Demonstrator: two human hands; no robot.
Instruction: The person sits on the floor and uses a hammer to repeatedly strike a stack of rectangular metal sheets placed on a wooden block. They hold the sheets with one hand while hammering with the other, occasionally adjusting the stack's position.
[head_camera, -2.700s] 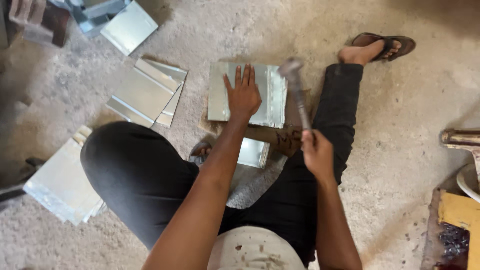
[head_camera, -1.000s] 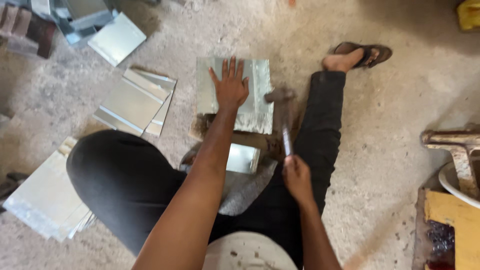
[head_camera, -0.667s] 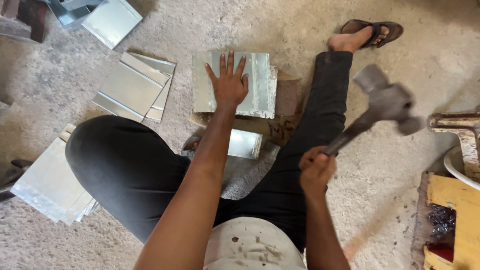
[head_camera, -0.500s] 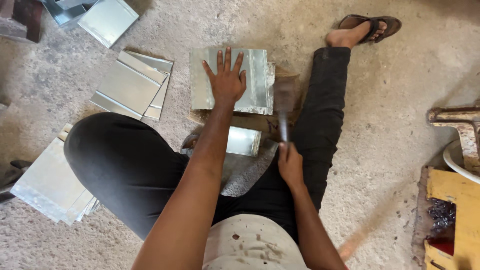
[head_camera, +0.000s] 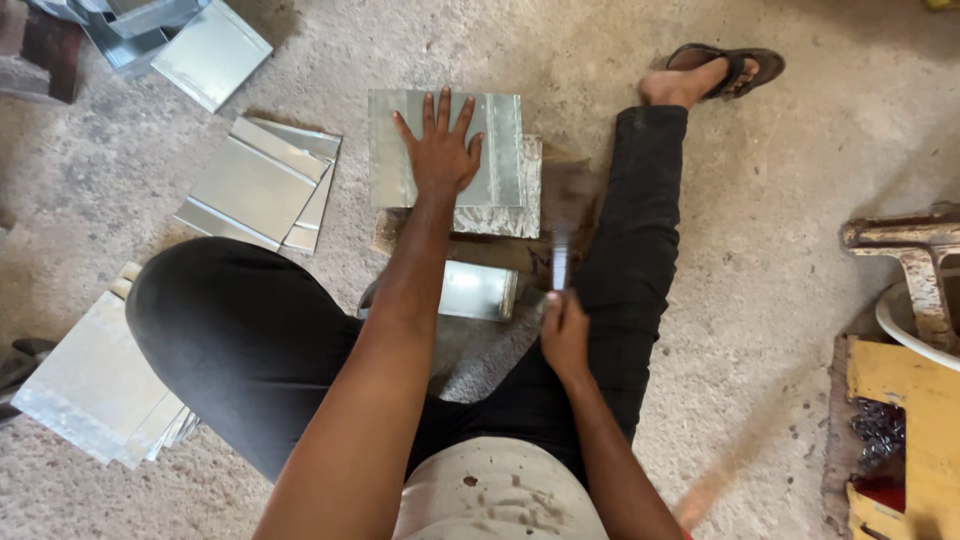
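I sit on a concrete floor with a folded sheet-metal panel (head_camera: 400, 160) lying flat in front of me on a block. My left hand (head_camera: 440, 150) presses down on the panel, palm flat and fingers spread. My right hand (head_camera: 565, 330) grips the handle of a hammer (head_camera: 562, 215), which is motion-blurred; its head is down at the panel's right edge. A smaller bent metal piece (head_camera: 480, 290) lies between my legs, just left of my right hand.
Stacks of similar metal panels lie to the left (head_camera: 260, 185), near left (head_camera: 95, 385) and far top-left (head_camera: 210, 50). My right leg (head_camera: 640, 220) stretches out beside the panel. A rusty metal tool (head_camera: 915, 250) and a yellow box (head_camera: 915, 420) stand at the right.
The hammer was raised high to the right, then swung down to the panel's right edge. My left hand has stayed pressed on the panel.
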